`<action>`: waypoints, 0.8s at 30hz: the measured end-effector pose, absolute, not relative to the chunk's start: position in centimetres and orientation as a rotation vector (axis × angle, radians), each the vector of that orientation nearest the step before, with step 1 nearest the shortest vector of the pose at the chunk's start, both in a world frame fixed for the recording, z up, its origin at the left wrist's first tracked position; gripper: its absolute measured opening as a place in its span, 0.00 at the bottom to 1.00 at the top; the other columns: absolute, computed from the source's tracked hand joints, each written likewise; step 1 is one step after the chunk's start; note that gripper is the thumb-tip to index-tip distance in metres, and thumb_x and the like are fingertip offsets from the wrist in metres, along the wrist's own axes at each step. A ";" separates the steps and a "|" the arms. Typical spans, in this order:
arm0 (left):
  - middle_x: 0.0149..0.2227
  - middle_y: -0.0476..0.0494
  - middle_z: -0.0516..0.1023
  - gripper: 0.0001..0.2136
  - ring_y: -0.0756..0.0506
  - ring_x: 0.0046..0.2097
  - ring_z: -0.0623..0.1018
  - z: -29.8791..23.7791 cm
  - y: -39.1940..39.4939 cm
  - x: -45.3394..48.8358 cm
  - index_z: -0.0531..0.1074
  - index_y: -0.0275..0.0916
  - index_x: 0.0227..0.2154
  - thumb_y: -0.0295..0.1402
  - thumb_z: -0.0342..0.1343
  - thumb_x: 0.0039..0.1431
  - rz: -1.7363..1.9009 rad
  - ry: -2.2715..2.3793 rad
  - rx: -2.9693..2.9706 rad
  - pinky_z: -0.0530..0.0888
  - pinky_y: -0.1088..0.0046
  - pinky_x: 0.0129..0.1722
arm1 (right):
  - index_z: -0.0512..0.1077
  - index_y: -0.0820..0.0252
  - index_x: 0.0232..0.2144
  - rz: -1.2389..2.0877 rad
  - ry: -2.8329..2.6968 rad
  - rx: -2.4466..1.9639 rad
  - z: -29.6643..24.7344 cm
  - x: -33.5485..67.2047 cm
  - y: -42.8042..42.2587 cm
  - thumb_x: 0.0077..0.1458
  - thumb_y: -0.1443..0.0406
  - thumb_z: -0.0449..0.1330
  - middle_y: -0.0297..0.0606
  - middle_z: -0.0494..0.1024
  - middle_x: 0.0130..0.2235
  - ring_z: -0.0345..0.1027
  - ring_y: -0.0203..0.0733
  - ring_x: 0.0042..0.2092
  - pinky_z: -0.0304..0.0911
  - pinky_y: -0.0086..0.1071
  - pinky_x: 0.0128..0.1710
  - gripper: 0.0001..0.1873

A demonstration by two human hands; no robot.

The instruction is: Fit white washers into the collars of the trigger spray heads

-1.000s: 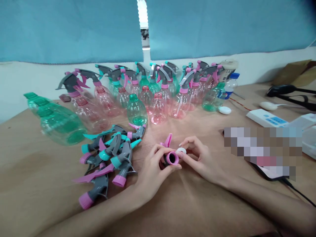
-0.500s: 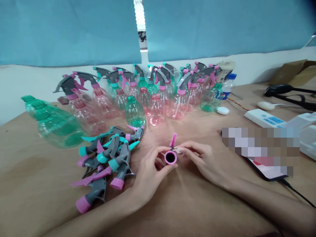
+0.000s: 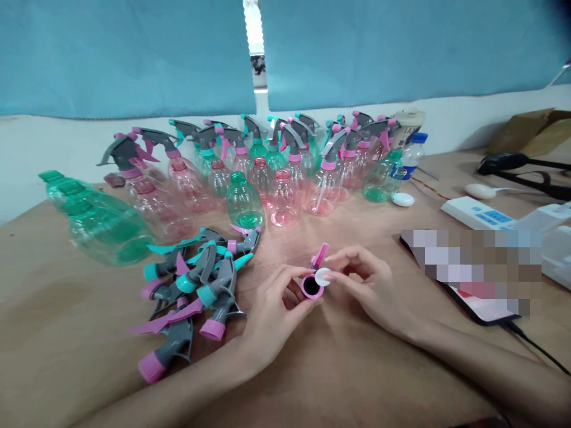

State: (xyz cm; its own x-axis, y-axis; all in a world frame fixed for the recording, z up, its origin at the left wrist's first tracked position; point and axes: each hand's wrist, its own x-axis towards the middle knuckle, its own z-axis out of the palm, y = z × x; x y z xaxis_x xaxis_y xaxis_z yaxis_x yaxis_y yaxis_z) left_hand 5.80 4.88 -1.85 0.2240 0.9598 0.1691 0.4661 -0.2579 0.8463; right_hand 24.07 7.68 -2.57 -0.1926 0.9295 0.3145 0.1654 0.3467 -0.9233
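Observation:
My left hand is closed around a spray trigger head, whose pink collar faces me with its dark opening showing. The pink lever of this head sticks up beyond the collar. Between the thumb and fingers of my right hand is a small white disc, held at the upper right rim of the collar and overlapping it. To the left of my left hand lies a pile of loose spray trigger heads in grey with pink or turquoise parts.
Clear pink and green bottles stand along the back, many with trigger heads; an open-necked green bottle is at the front. Green bottles lean at left. To the right are a phone, a power strip and a white oval object.
My right hand has brought the white disc over the collar's rim, and the disc now shows its flat face. The trigger head has shifted slightly right and its lever tilts more.

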 end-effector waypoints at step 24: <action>0.39 0.46 0.76 0.11 0.47 0.36 0.76 -2.3 5.5 5.7 0.70 0.41 0.43 0.33 0.58 0.57 1.023 1.315 1.624 0.73 0.73 0.30 | 0.70 0.58 0.35 0.713 -1.951 -0.902 -2.2 24.6 7.4 0.57 0.62 0.59 0.33 0.70 0.29 0.65 0.35 0.29 0.63 0.29 0.27 0.05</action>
State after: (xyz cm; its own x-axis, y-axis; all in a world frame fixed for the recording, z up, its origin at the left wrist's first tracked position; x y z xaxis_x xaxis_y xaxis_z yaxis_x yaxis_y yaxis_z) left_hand 5.69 5.50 -2.31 0.1357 0.9851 0.1060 0.3448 -0.1472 0.9271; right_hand 24.63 7.41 -2.21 -0.3797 0.8046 0.4567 0.3203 0.5774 -0.7510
